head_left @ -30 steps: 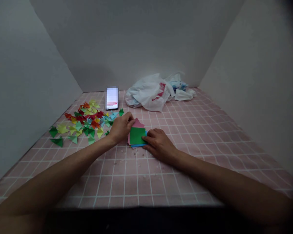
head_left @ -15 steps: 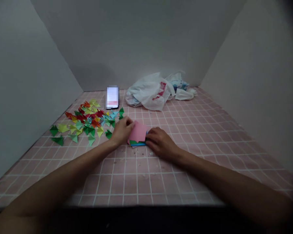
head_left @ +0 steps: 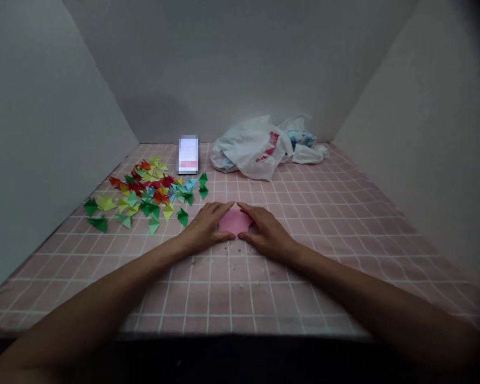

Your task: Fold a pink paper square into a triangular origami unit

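Note:
A stack of origami paper (head_left: 235, 222) with a pink sheet on top lies in front of me, between my hands. My left hand (head_left: 204, 228) grips its left side, fingers at the far edge and thumb at the near edge. From the right, my right hand (head_left: 269, 229) clasps it in the same way, and the fingertips of the two hands almost meet. Both hands cover the stack's sides, with a bit of green paper showing by the left fingers. Many small folded paper pieces (head_left: 150, 206) in green, yellow, red, orange and light blue lie to the left.
A lit phone (head_left: 188, 154) with a blurred screen stands at the back left. A white plastic bag (head_left: 244, 149) and a smaller bag with blue-patterned contents (head_left: 302, 138) lie at the back. Small crumbs dot the pink checked tablecloth (head_left: 208, 298). Walls enclose three sides.
My left hand has come down from the pink sheet's upper left to the stack's left side. Both hands now clasp the stack, and the green and blue sheets are mostly hidden. The view has shifted slightly.

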### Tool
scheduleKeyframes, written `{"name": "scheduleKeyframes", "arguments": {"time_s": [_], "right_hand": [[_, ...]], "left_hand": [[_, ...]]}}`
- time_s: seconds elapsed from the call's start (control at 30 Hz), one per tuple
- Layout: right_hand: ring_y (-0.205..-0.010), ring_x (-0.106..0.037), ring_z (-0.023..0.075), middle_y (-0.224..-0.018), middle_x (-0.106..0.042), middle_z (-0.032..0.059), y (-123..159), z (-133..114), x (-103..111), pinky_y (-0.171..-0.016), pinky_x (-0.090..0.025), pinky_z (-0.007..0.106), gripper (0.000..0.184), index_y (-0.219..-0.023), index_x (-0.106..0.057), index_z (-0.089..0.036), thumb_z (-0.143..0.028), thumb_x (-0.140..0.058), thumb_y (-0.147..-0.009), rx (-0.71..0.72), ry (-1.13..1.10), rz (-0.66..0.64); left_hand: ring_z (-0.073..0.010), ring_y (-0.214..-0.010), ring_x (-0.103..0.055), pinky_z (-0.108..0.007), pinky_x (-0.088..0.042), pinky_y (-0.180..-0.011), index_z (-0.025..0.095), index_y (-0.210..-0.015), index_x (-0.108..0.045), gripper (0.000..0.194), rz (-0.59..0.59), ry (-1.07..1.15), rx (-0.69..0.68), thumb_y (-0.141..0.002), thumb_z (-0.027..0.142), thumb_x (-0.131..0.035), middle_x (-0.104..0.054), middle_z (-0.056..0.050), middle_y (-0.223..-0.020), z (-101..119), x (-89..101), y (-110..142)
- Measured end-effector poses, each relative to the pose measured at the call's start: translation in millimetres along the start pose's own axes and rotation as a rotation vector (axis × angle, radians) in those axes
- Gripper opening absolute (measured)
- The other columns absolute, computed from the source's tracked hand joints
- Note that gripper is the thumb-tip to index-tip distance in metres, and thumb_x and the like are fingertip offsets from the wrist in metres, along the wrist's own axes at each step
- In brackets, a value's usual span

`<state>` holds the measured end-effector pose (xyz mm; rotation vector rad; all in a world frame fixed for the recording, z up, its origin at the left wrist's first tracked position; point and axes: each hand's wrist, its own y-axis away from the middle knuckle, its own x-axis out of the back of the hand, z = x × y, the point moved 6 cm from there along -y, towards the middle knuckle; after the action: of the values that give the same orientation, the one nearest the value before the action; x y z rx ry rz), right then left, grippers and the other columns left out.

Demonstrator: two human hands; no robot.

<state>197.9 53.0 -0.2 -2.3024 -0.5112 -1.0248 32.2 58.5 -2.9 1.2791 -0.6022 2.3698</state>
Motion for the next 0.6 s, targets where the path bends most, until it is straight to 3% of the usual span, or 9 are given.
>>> {"name": "scheduleKeyframes", "arguments": {"time_s": [0.13, 0.27, 0.47, 0.6], "right_hand": [[-0.129, -0.054, 0.0327, -0.141, -0.056, 0.0162, -1, 1, -3, -0.107, -0.042, 0.056, 0.082, -0.150, -0.040, -0.023, -0.031, -0.078, -0.078, 0.039, 0.001, -0.051], [-0.131, -0.053, 0.0328, -0.142, -0.056, 0.0161, -5, -4, -4, -0.108, -0.042, 0.057, 0.075, -0.149, -0.041, -0.024, -0.024, -0.074, -0.081, 0.043, 0.041, -0.099], [-0.132, -0.053, 0.0323, -0.146, -0.052, 0.0167, -12, -5, 1, -0.107, -0.046, 0.054, 0.071, -0.145, -0.047, -0.021, -0.024, -0.075, -0.080, 0.115, 0.065, -0.205], [-0.130, -0.055, 0.0335, -0.137, -0.060, 0.0177, -7, 1, 3, -0.106, -0.048, 0.056, 0.047, -0.134, -0.060, -0.019, -0.028, -0.067, -0.088, 0.152, 0.121, -0.224]], "left_hand": [[-0.0341, -0.142, -0.039, -0.051, -0.033, -0.117, 0.019, -0.153, -0.031, 0.099, -0.063, 0.065, -0.045, -0.072, 0.047, -0.082, -0.041, -0.020, -0.154, 3, -3.3, 1], [-0.0303, -0.140, -0.044, -0.051, -0.036, -0.115, 0.026, -0.155, -0.025, 0.089, -0.059, 0.127, -0.043, -0.082, 0.033, -0.075, -0.043, -0.016, -0.156, 3, -2.3, 2], [-0.0299, -0.141, -0.043, -0.050, -0.036, -0.116, 0.021, -0.153, -0.030, 0.083, -0.039, 0.097, -0.053, -0.083, 0.029, -0.074, -0.043, -0.018, -0.155, 5, -4.9, 3], [-0.0285, -0.140, -0.045, -0.049, -0.037, -0.115, 0.022, -0.152, -0.032, 0.082, -0.042, 0.102, -0.049, -0.082, 0.032, -0.075, -0.047, -0.016, -0.152, 5, -4.1, 4]]}}
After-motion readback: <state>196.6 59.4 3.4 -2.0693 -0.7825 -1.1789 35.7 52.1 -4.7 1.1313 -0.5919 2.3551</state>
